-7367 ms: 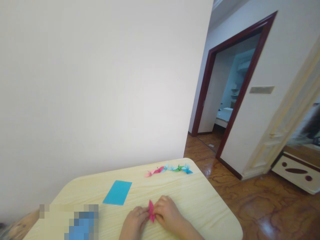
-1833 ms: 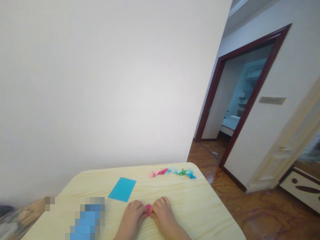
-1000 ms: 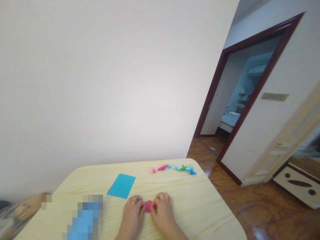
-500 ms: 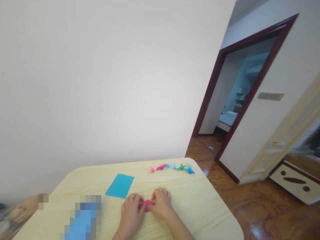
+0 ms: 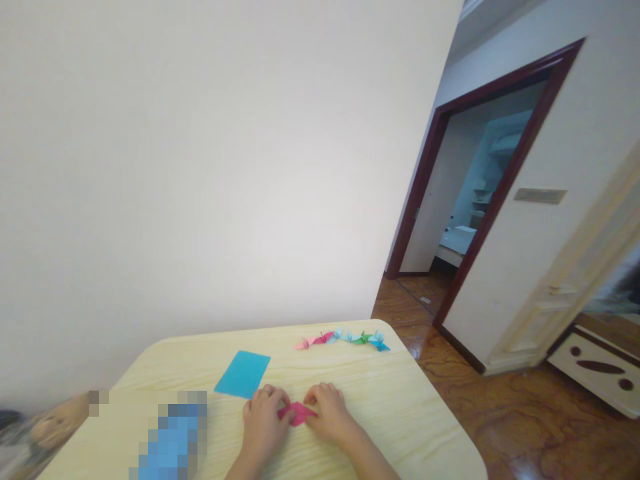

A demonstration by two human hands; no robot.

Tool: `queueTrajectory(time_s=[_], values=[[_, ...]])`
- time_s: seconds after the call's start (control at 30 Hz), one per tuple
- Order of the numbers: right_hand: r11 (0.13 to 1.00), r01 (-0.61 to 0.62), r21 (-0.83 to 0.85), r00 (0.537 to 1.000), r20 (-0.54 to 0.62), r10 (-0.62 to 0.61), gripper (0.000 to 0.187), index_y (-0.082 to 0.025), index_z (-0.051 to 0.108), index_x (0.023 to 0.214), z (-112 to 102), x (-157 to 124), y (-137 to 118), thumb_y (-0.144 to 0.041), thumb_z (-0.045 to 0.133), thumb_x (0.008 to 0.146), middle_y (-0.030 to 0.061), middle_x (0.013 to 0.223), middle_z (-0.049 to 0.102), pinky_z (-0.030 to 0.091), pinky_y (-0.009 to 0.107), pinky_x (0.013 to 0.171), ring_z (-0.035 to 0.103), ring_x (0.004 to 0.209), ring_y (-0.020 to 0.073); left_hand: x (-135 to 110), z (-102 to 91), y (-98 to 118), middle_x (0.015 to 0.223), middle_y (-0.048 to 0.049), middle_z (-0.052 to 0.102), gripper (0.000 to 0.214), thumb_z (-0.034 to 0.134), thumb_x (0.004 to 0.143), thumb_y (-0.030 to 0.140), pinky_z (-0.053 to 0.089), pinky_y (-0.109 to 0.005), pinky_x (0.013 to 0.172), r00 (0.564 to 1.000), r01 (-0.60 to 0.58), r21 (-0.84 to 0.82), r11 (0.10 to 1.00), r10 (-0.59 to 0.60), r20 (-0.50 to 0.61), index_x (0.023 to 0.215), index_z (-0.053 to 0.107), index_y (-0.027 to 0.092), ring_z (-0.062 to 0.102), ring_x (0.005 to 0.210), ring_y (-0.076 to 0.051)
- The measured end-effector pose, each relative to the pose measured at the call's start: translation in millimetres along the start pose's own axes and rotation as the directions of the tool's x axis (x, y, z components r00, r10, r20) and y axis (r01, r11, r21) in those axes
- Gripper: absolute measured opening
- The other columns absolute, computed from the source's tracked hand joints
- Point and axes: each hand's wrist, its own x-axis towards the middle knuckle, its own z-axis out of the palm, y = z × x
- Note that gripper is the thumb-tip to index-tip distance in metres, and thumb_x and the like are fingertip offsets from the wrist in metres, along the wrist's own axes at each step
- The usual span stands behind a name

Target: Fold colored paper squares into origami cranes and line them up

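A small folded piece of pink paper (image 5: 300, 413) lies low over the tabletop between my two hands. My left hand (image 5: 266, 415) pinches its left end, with the thumb toward the front and the fingers curled behind. On the other side, my right hand (image 5: 327, 410) grips the right end between thumb and fingers. Just beyond my left hand is a flat sheet of blue paper (image 5: 243, 373), its near corner close to my knuckles. Fine folds in the pink paper are too small to make out.
Several small folded paper cranes (image 5: 343, 338) in pink, red, green and blue form a row along the far edge of the light wooden table (image 5: 400, 413). A pixelated blue object (image 5: 173, 440) is at the front left. A white wall (image 5: 225, 167) stands behind the table.
The pink paper appears wider and flatter between my hands, and my right hand sits slightly farther right. The view has shifted a little.
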Motion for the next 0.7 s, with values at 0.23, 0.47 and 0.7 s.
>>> queueTrajectory(time_s=[0.23, 0.47, 0.7], values=[[0.989, 0.082, -0.121, 0.995, -0.052, -0.089, 0.022, -0.022, 0.064, 0.093, 17, -36, -6, -0.027, 0.061, 0.072, 0.0076, 0.095, 0.060, 0.031, 0.040, 0.087, 0.050, 0.096, 0.0271, -16, 11.3, 0, 0.090, -0.0042, 0.067, 0.021, 0.050, 0.078, 0.012, 0.037, -0.033, 0.081, 0.963, -0.267, 0.059, 0.962, 0.264, 0.057, 0.086, 0.067, 0.022, 0.056, 0.090, -0.021], [0.973, 0.224, -0.053, 0.974, 0.050, -0.221, 0.010, -0.026, 0.068, 0.081, 22, -47, 2, -0.028, 0.059, 0.078, 0.0029, 0.086, 0.064, 0.033, 0.033, 0.083, 0.052, 0.090, 0.0211, -29, 22.7, -31, 0.103, -0.0026, 0.069, 0.027, 0.056, 0.078, 0.017, 0.045, -0.031, 0.085, 0.900, -0.437, -0.037, 0.899, 0.436, -0.030, 0.100, 0.065, 0.029, 0.060, 0.096, -0.020], [0.954, 0.297, -0.030, 0.954, -0.040, -0.298, 0.012, -0.026, 0.066, 0.087, -7, -31, 7, -0.020, 0.059, 0.079, -0.0014, 0.089, 0.062, 0.031, 0.026, 0.085, 0.050, 0.091, 0.0162, -23, 15.1, -35, 0.107, 0.0025, 0.069, 0.022, 0.055, 0.082, 0.028, 0.045, -0.034, 0.086, 0.849, -0.524, -0.117, 0.844, 0.528, 0.003, 0.100, 0.066, 0.036, 0.058, 0.105, -0.022]])
